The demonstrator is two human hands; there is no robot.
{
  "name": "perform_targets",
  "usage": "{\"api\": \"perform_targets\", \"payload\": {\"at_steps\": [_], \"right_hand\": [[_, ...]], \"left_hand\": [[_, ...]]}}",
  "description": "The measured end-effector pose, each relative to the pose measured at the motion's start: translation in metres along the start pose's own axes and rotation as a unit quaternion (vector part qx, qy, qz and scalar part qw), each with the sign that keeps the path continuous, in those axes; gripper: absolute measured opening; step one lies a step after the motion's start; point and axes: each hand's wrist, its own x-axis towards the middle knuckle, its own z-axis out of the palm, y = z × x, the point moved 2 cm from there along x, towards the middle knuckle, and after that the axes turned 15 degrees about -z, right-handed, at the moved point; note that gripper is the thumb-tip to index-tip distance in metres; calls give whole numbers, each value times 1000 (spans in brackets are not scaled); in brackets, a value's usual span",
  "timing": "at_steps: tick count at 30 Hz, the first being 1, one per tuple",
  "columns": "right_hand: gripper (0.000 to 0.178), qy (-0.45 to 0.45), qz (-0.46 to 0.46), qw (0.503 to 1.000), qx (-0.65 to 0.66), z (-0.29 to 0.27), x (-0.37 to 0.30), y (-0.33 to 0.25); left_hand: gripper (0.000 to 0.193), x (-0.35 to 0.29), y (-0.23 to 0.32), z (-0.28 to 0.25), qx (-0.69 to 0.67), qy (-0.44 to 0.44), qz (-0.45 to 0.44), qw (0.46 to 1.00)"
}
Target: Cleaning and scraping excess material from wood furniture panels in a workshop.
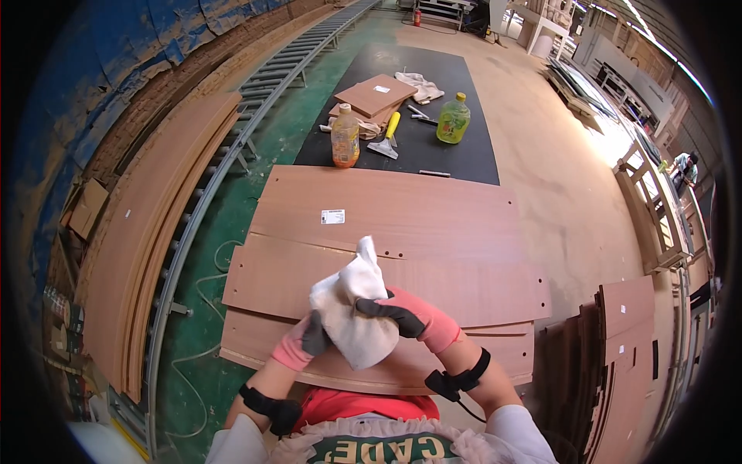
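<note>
a white cloth (352, 321), bunched and gripped in both gloved hands, is shown in front of the torso, over the brown panels. by the right hand (406, 315), a fold is pinched between dark-coated thumb and fingers; by the left hand (311, 337), the left edge is grasped, though part of that grip is hidden by the fabric. whether the panels are touched by the cloth's lower end cannot be told.

several hazards may be noted. if grit is caught in the folds, the faces of the far panel (433, 209), the middle panel (464, 282) and the near panel (259, 340) could be scratched under rubbing. because the panels are laid slightly askew, a loose corner of cloth could be snagged on an edge, and a panel could be shifted by the pull. the white label (332, 217) might be lifted if its rim were caught. by the cable (473, 412) at the right wrist strap (461, 377), an edge might likewise be fouled. were the far panel pushed forward, the orange bottle (345, 143), standing close behind it on the black table (386, 66), could be toppled.
</note>
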Motion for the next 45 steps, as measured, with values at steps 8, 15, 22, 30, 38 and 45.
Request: {"api": "perform_targets", "payload": {"at_steps": [8, 15, 22, 30, 38, 45], "right_hand": [[33, 179, 63, 945, -268, -22, -4, 5], [42, 207, 42, 952, -224, -10, -7, 39], [57, 204, 12, 979, -9, 13, -5, 28], [71, 135, -40, 974, -178, -33, -19, 38], [79, 97, -30, 991, 89, 2, 6, 62], [54, 220, -71, 957, 173, 7, 41, 47]], "left_hand": [[52, 6, 8, -1, -184, 84, -5, 979], [63, 2, -12, -5, -347, -2, -65, 935], [95, -12, -13, 13, -389, -129, -90, 908], [47, -12, 15, -6, -403, 18, -108, 909], [45, -15, 24, 13, -218, 33, -225, 949], [48, 1, 104, -11, -5, 84, -148, 985]]}}
